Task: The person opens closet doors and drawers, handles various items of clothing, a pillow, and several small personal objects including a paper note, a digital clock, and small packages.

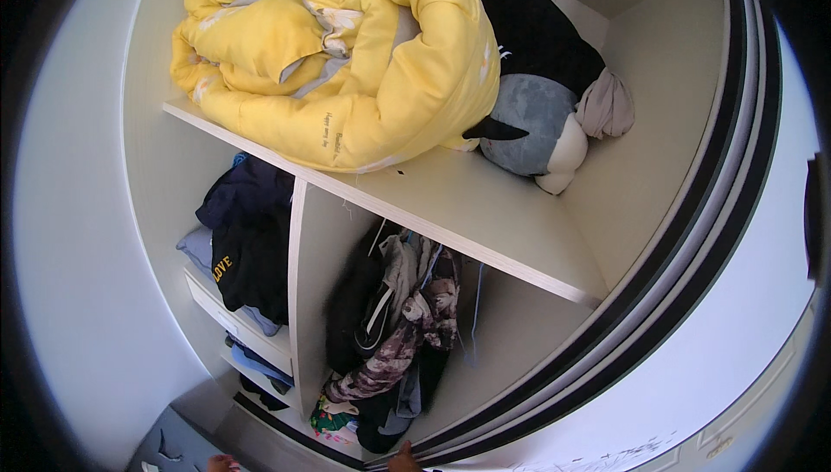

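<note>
Only small parts of my hands show at the bottom edge of the head view. My left hand (pixel 223 464) is below the wardrobe's lower left front, near a grey surface; its hold is hidden. My right hand (pixel 404 459) is beside the lower end of the sliding door's dark edge (pixel 454 451), a finger pointing up; whether it grips the door cannot be told. Above, a rolled yellow quilt with daisies (pixel 415 102) lies on the upper shelf (pixel 480 193). Right of it rest a grey and white plush toy (pixel 526 121) and a black cloth item (pixel 539 24).
Below the shelf, an upright divider (pixel 297 277) separates folded dark clothes (pixel 253 244) on the left from hanging jackets (pixel 389 342). A blue hanger (pixel 477 316) hangs at the right. A white wall (pixel 71 212) stands left; a white panelled door (pixel 720 449) is at lower right.
</note>
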Available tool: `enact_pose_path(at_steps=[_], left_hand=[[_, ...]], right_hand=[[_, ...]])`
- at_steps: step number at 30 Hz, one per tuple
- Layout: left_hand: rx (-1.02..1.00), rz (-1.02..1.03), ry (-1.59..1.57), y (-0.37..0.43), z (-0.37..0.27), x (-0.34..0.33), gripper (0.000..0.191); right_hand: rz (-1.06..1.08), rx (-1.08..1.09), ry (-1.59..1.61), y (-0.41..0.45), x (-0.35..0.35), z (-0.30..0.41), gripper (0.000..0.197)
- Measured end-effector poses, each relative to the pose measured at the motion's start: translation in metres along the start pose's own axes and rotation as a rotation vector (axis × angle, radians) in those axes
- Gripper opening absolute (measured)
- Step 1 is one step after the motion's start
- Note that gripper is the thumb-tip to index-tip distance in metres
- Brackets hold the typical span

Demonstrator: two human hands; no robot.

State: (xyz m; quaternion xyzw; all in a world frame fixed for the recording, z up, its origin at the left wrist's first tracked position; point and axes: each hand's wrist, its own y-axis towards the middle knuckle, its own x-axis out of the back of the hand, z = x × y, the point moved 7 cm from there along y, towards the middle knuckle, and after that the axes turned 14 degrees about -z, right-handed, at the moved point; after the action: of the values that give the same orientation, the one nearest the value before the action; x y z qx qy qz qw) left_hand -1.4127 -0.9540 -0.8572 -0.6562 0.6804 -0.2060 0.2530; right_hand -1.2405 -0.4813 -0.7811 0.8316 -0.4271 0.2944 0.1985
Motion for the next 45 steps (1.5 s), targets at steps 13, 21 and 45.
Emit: enact_pose_path(at_steps=[13,21,45], left_hand=[[0.227,-0.108,-0.197,0.016,0.070,0.006,0.026],[0.157,-0.185,-0.144,-0.014,0.070,-0.018,0.025],[0.288,-0.392,-0.116,-0.129,0.083,0.034,0.024]], right_hand=[[0.337,-0.079,0.429,-0.007,-0.018,-0.002,0.013],[0.429,-0.085,0.532,-0.016,-0.026,-0.005,0.015],[0.688,-0.346,0.481,0.026,-0.009,-0.053,0.033]])
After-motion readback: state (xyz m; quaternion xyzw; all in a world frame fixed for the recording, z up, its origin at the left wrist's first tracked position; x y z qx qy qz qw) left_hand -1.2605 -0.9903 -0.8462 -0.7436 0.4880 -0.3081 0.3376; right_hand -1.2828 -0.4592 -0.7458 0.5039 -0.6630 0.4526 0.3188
